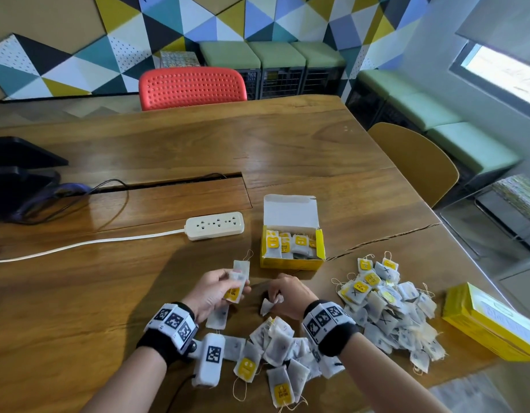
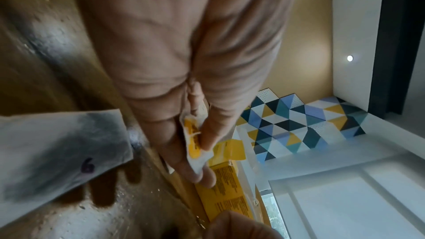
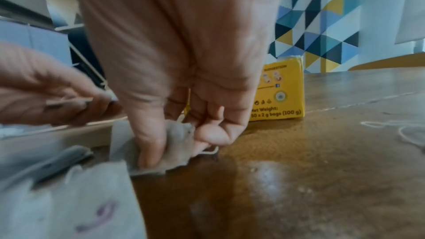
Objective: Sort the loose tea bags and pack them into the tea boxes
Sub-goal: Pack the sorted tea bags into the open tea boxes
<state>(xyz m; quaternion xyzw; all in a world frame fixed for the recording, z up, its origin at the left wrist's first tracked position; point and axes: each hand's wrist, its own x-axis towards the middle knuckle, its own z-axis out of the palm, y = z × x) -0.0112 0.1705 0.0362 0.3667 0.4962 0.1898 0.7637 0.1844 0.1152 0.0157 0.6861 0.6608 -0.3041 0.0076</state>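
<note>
My left hand (image 1: 225,289) grips a small stack of tea bags (image 1: 239,280) with yellow tags, held upright just left of the open yellow tea box (image 1: 290,265); the same tea bags (image 2: 195,144) show pinched between thumb and fingers in the left wrist view. My right hand (image 1: 283,293) pinches a single tea bag (image 1: 269,304) against the table; in the right wrist view this tea bag (image 3: 177,144) lies crumpled under thumb and fingertips. The open box (image 3: 279,90) holds several bags standing inside. Loose tea bags lie in one pile (image 1: 275,350) near me and another pile (image 1: 386,305) to the right.
A closed yellow tea box (image 1: 487,326) lies at the table's right edge. A white power strip (image 1: 214,225) with its cord sits left of the open box. A red chair (image 1: 192,86) stands at the far side, a yellow chair (image 1: 418,162) to the right.
</note>
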